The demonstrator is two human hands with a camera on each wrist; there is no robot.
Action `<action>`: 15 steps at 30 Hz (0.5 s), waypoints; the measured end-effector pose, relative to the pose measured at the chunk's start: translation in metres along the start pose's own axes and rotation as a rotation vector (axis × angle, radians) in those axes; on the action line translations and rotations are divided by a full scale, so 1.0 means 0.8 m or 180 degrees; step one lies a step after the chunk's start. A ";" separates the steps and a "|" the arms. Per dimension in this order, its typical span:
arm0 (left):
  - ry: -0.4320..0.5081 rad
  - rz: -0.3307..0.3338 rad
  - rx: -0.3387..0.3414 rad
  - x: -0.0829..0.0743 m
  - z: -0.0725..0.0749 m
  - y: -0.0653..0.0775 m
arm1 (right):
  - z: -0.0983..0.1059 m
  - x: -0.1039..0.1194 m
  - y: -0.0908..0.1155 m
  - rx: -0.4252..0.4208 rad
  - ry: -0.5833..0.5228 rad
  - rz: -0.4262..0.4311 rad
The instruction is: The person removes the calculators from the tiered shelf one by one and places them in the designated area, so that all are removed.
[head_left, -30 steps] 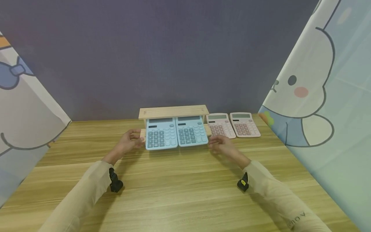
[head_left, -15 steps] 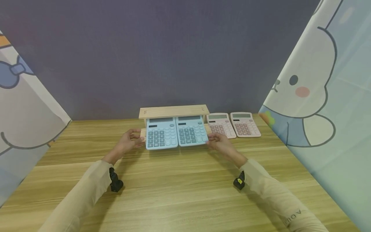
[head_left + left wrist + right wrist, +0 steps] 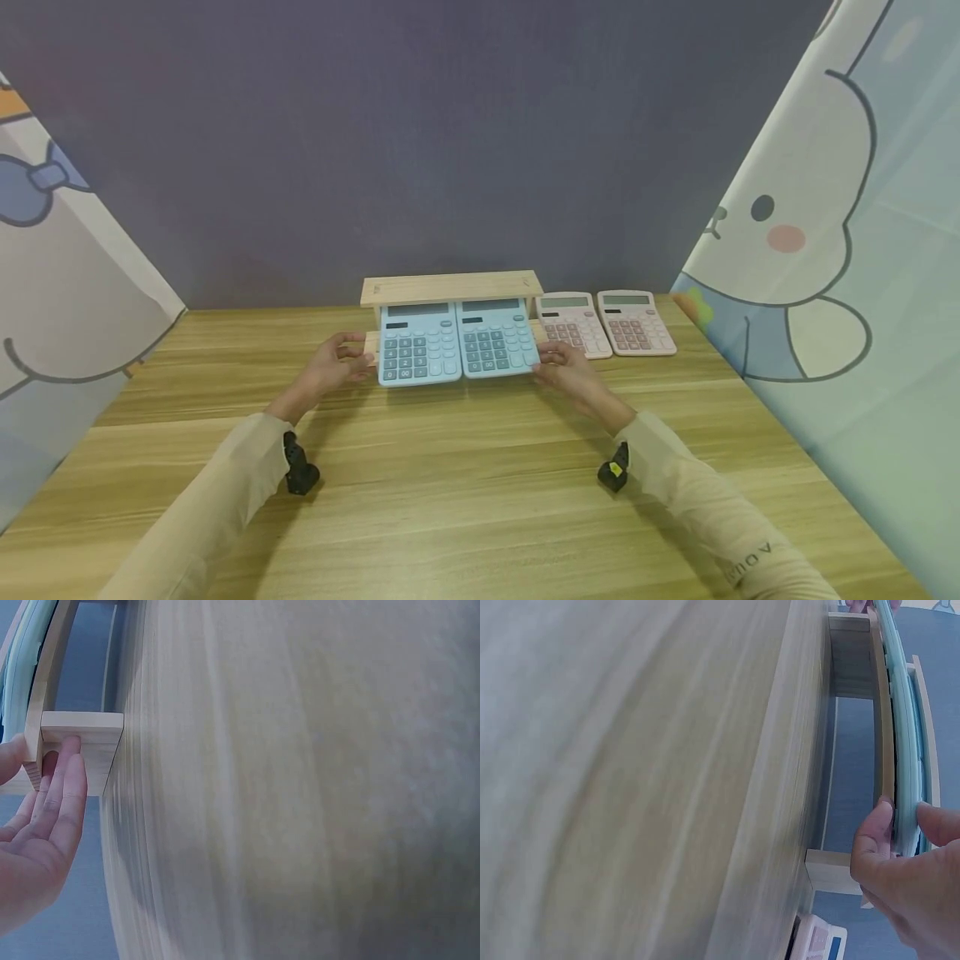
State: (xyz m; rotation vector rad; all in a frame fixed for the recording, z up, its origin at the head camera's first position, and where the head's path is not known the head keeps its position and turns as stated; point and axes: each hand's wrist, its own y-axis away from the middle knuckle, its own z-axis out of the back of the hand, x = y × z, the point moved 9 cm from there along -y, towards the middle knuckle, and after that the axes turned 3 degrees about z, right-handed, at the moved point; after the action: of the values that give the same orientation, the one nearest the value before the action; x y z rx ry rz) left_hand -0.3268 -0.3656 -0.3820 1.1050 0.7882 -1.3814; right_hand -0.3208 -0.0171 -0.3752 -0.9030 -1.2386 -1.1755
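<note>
Two light-blue calculators, a left one [image 3: 420, 346] and a right one [image 3: 497, 343], lie side by side on a small wooden rack [image 3: 450, 287], their screens partly hidden beneath its top board. At the rack's left end, my left hand [image 3: 330, 367] holds the lower board, with fingers underneath and thumb above, as the left wrist view shows. My right hand [image 3: 572, 375] pinches the right calculator's outer corner. In the right wrist view its thumb [image 3: 934, 821] lies on the calculator's upper face and a finger [image 3: 877, 825] reaches under the board.
Two pink calculators, a nearer one [image 3: 573, 325] and a farther one [image 3: 637, 323], lie on the wood-grain table [image 3: 450, 483] right of the rack. A dark backdrop [image 3: 435, 142] stands behind, and a cartoon-printed cloth [image 3: 885, 350] borders the right side.
My right hand has shifted slightly left, from the rack's right end onto the right blue calculator's corner. My left hand and the calculators stay almost where they were.
</note>
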 end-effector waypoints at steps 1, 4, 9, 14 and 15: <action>-0.0002 -0.0001 -0.0003 0.000 0.000 0.000 | 0.000 0.000 0.000 -0.0002 -0.0030 -0.0002; -0.0025 0.0009 -0.0013 0.000 0.000 0.000 | -0.001 0.001 0.000 -0.0005 -0.0124 0.0006; -0.0046 0.0007 0.0000 0.000 0.000 0.000 | -0.002 0.001 -0.002 -0.0036 -0.0196 0.0006; -0.0092 0.0020 0.0000 0.001 0.000 0.000 | -0.002 -0.002 -0.003 -0.0093 -0.0303 -0.0075; -0.0100 0.0022 -0.0003 0.001 0.000 0.000 | -0.002 -0.003 -0.003 -0.0103 -0.0332 -0.0088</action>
State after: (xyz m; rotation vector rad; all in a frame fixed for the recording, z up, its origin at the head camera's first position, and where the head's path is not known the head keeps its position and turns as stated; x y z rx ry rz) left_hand -0.3264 -0.3663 -0.3827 1.0818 0.7615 -1.3894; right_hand -0.3223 -0.0189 -0.3778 -0.9846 -1.3226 -1.1857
